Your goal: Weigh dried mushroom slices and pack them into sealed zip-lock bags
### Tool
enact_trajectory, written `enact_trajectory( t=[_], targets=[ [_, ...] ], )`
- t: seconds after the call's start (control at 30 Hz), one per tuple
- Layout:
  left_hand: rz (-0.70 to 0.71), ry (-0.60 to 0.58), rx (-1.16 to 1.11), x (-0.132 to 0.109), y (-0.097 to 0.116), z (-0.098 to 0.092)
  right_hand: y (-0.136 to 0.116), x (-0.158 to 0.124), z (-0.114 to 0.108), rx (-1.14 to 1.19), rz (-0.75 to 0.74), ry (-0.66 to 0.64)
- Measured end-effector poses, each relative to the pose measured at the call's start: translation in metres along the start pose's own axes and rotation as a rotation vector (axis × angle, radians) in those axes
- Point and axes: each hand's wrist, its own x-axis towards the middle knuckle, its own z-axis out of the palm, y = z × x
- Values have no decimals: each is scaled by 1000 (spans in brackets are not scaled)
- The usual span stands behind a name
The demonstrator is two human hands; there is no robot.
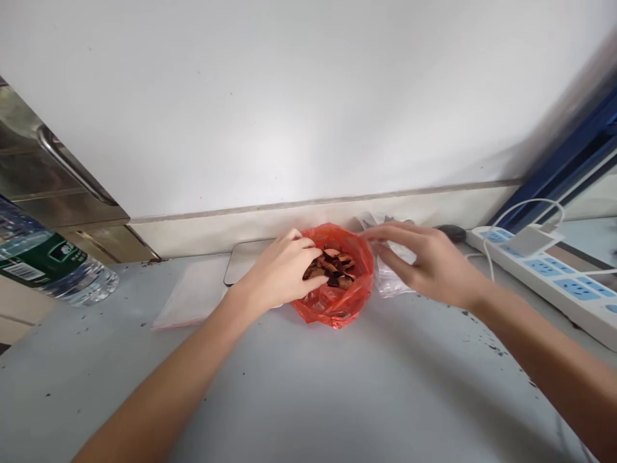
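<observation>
Watching the head cam from my end, and the red bag (359,289) sits on the table (313,392) close to the wall, right between both hands, mouth open, with dark and tan dried pieces (337,265) inside. Left hand (279,267) is over the bag's left edge, fingers curled and a decent gap between them and the thumb, which dips in at the pieces. Right hand (431,257) reaches to the opposite rim with its fingers stretched and thumb tucked near; it's blurry there, so I can't tell if it's pinching plastic or just resting on it.

What bugs me: the bag is thin and floppy. Tug one side harder and I reckon it tips and dumps pieces on the table. Lean the left wrist down and the rim could fold in over them. The clear bag (393,283) sits just beside, under the right hand, so a loose finger might snag it too. A wide swing of the right arm could also catch the white cable (491,257) by the power strip (554,276).
</observation>
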Motion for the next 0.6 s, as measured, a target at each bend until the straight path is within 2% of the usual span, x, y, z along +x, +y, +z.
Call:
enact_trajectory(
  t=[0.03,0.1,0.2,0.27,0.37,0.6],
  targets=[
    [-4,-1,50,-3,-2,-2,-9,10,4,35,-50,-83],
    [-19,1,116,-8,-6,-3,-26,29,12,51,-57,-286],
    [-34,-33,140,-16,-12,-4,-43,56,25,-40,63,-615],
    [-24,-55,123,-22,-15,-4,-50,69,30,-87,184,-755],
    [-17,-65,58,-30,-21,-4,-57,81,33,-131,300,-858],
    [-27,-91,-89,-42,-29,0,-62,87,39,-134,296,-921]
  ],
)
